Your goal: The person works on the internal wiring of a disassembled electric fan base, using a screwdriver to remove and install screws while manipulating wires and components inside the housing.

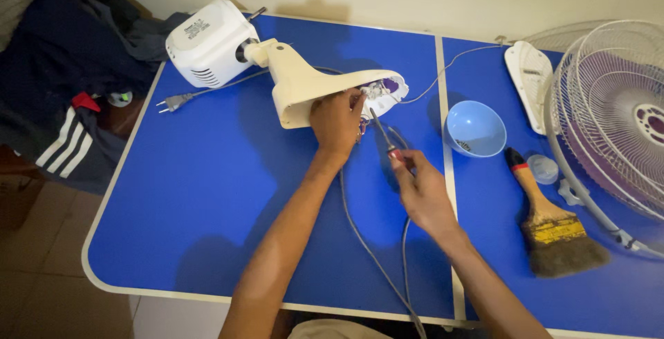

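A white fan body [290,76] lies on its side on the blue table [207,194], its motor housing [207,41] at the back left and its open base end [384,93] facing right. My left hand [337,121] grips the neck by the open base. My right hand [422,187] holds a screwdriver [384,137] with a red and black handle, its tip pointing into the opening. A grey power cord [366,242] runs from the base toward me.
A blue bowl [474,129], a paintbrush [550,221], a small clear cap [543,169] and a white cover plate [529,79] lie at the right. A fan grille [615,117] leans at the far right. The plug [169,104] lies at the left; clothes [62,83] hang beside the table.
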